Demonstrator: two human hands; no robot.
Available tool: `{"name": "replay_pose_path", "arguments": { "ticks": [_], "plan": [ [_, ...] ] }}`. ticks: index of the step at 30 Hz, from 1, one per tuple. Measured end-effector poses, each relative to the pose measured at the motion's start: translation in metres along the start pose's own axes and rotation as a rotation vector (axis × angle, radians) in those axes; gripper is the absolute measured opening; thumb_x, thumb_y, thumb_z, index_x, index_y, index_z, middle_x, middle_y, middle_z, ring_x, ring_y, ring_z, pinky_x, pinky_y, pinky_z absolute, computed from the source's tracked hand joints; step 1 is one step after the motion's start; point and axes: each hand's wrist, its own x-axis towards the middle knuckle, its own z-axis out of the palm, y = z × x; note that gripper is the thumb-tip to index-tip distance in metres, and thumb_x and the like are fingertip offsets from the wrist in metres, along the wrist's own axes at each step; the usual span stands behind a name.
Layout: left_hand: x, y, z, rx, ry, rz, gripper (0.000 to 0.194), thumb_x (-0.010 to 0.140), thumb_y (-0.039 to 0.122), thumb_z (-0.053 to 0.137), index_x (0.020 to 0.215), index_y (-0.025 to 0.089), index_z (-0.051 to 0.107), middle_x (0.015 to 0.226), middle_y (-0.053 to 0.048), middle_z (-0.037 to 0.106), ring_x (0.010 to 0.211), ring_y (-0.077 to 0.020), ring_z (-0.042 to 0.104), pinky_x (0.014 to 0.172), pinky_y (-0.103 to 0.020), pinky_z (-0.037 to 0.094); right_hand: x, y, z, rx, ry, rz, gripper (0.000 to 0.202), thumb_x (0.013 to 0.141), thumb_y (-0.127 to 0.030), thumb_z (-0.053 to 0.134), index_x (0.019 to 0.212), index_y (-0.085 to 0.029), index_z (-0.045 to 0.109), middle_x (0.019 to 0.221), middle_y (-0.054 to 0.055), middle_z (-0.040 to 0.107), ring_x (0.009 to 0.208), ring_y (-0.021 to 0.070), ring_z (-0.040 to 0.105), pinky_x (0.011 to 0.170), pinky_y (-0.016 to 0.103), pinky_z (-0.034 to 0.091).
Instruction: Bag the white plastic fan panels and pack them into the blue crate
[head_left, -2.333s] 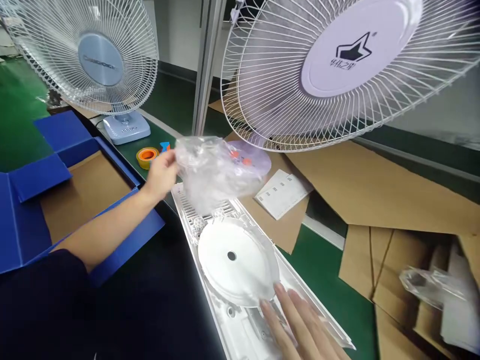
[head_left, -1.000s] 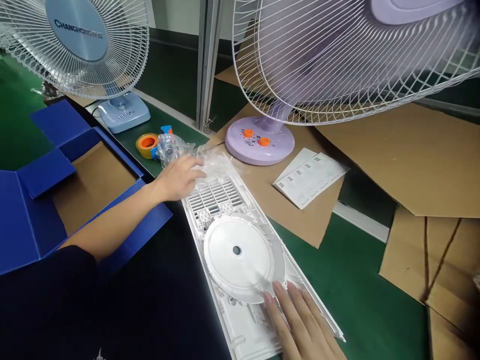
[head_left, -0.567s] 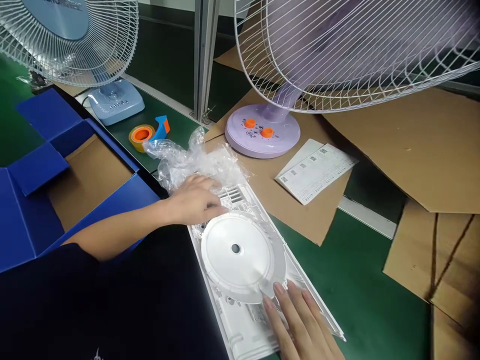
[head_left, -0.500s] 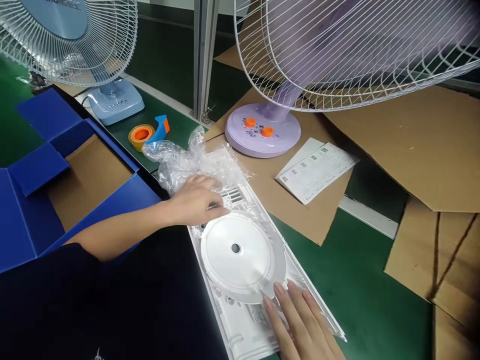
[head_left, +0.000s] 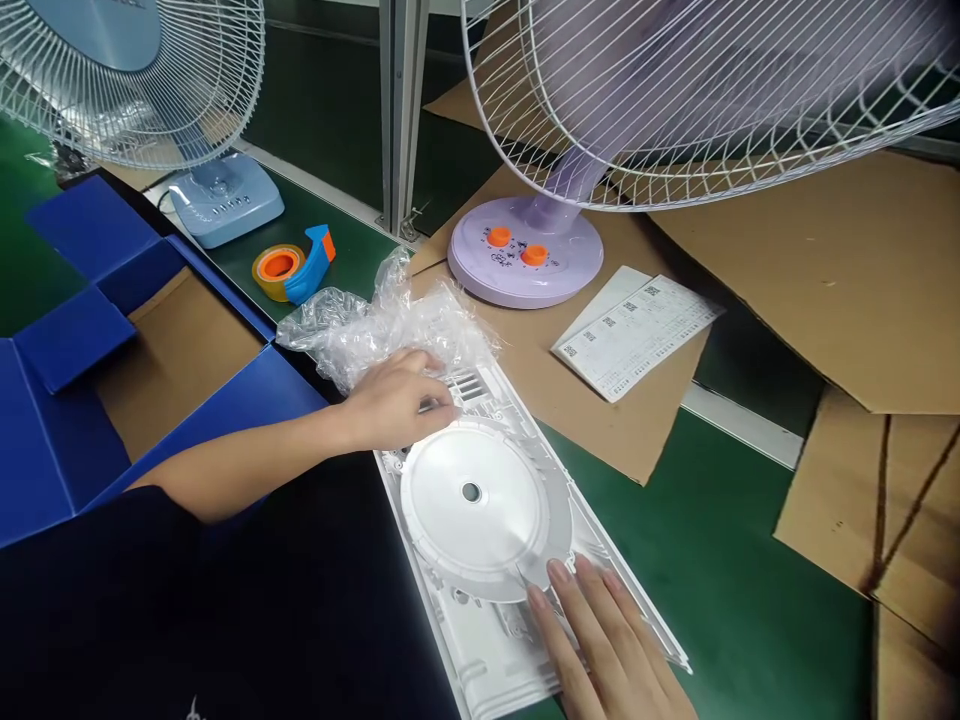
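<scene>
A long white plastic panel (head_left: 487, 660) lies at a slant on the table, its ribbed inner side up. Set in its middle is a round white disc (head_left: 480, 540) with a small centre hole. My left hand (head_left: 394, 400) reaches over the panel's far part, fingers curled on it by the slots and thumb at the disc's upper rim. Stretched out flat over the near end, my right hand (head_left: 607, 640) has its fingertips by the disc's lower edge. Crumpled clear plastic wrap (head_left: 397, 320) sits at the panel's far end, touching it.
A purple fan (head_left: 525, 255) stands on cardboard (head_left: 622, 430) beside a printed sheet (head_left: 637, 330). At back left are a blue fan (head_left: 225, 195) and a tape roll (head_left: 277, 270) with a blue dispenser (head_left: 315, 265). An open blue box (head_left: 217, 420) is at left, under my left arm.
The view has shifted very slightly. Both hands keep nearly the same places on the panel, and the panel and disc stay put.
</scene>
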Motion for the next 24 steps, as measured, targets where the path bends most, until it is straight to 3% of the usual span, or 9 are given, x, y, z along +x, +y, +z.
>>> {"name": "replay_pose_path", "arguments": {
  "ticks": [12, 20, 24],
  "plan": [
    [0.002, 0.001, 0.001, -0.050, -0.037, -0.102, 0.022, 0.098, 0.048, 0.072, 0.095, 0.030, 0.084, 0.144, -0.003, 0.063, 0.138, -0.0306, 0.058, 0.124, -0.051, 0.044, -0.003, -0.001, 0.009, 0.052, 0.075, 0.055, 0.069, 0.093, 0.011, 0.065, 0.160, -0.002, 0.053, 0.151, 0.029, 0.061, 0.141, 0.0521, 0.058, 0.117, 0.067, 0.053],
    [0.004, 0.001, 0.004, -0.067, -0.043, -0.118, 0.031, 0.101, 0.052, 0.070, 0.088, 0.028, 0.084, 0.142, -0.003, 0.061, 0.126, -0.0286, 0.064, 0.121, -0.054, 0.047, 0.001, -0.003, 0.013, 0.066, 0.123, 0.067, 0.071, 0.090, 0.014, 0.067, 0.157, -0.004, 0.057, 0.152, 0.027, 0.061, 0.139, 0.0504, 0.059, 0.119, 0.063, 0.052],
    [0.004, -0.002, 0.004, -0.058, -0.026, -0.080, 0.027, 0.102, 0.053, 0.070, 0.098, 0.032, 0.087, 0.140, -0.003, 0.063, 0.132, -0.0297, 0.061, 0.119, -0.051, 0.049, 0.001, -0.004, 0.016, 0.064, 0.162, 0.088, 0.070, 0.091, 0.012, 0.069, 0.158, -0.004, 0.056, 0.153, 0.026, 0.061, 0.138, 0.0502, 0.061, 0.117, 0.063, 0.054]
  ]
}}
